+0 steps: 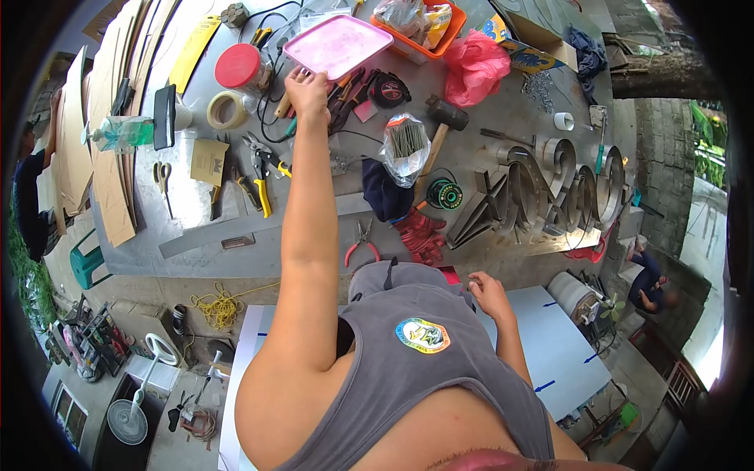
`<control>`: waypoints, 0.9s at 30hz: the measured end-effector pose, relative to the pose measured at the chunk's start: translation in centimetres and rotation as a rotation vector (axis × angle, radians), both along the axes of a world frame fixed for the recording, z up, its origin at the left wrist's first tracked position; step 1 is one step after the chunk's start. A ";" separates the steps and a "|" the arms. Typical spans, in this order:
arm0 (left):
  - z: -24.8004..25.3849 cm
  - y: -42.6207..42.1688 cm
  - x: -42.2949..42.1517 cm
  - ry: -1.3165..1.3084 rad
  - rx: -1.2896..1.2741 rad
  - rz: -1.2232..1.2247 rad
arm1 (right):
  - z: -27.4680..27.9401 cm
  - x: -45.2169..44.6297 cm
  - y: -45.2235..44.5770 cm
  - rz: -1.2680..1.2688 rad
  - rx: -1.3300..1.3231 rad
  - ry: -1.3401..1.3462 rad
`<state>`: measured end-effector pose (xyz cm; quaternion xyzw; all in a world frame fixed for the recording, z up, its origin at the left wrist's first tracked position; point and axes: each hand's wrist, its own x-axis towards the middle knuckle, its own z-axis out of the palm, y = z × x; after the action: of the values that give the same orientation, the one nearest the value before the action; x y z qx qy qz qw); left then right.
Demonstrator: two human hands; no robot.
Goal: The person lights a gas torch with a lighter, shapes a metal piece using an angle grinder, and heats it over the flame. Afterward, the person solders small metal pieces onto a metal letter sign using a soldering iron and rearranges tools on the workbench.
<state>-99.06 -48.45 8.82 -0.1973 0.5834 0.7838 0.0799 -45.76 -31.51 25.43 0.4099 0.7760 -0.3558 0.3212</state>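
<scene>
My left hand (306, 90) reaches far across the metal table, its fingers closed on the near edge of a shallow pink plastic lid (338, 45). Under and beside that hand lie dark-handled tools and a black and red tape measure (389, 89). A red-capped jar (238, 67) stands left of the lid. Close to my waist, my right hand (490, 293) hangs with fingers loosely apart and nothing in it. Nearest to it on the table is a red glove (422, 235). Red-handled pliers (362, 244) rest at the table's near edge.
Metal letter shapes (542, 192) stand at the right, with a hammer (446, 115) and a spool (444, 194) left of them. An orange bin (444, 35) is at the back. Brown sheets (110, 180) lean over the left side. Two other people are at the sides.
</scene>
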 end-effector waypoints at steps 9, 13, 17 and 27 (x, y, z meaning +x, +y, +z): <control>14.8 7.6 -0.2 0.417 0.061 -0.045 | -0.6 -0.4 -0.4 0.060 -0.011 -0.011; 16.0 13.0 1.5 0.319 -0.153 -0.121 | -0.5 -0.7 -0.3 0.035 -0.023 -0.019; 9.1 19.1 1.5 0.425 -0.161 -0.026 | -0.3 -0.6 0.0 0.079 0.001 -0.027; 2.6 8.8 3.6 0.266 -0.451 -0.347 | -1.4 0.3 -0.6 0.054 -0.036 -0.017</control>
<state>-95.45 -39.61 11.38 -0.0034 0.7728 0.6283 0.0897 -45.48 -32.09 24.05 0.3858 0.7775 -0.3573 0.3448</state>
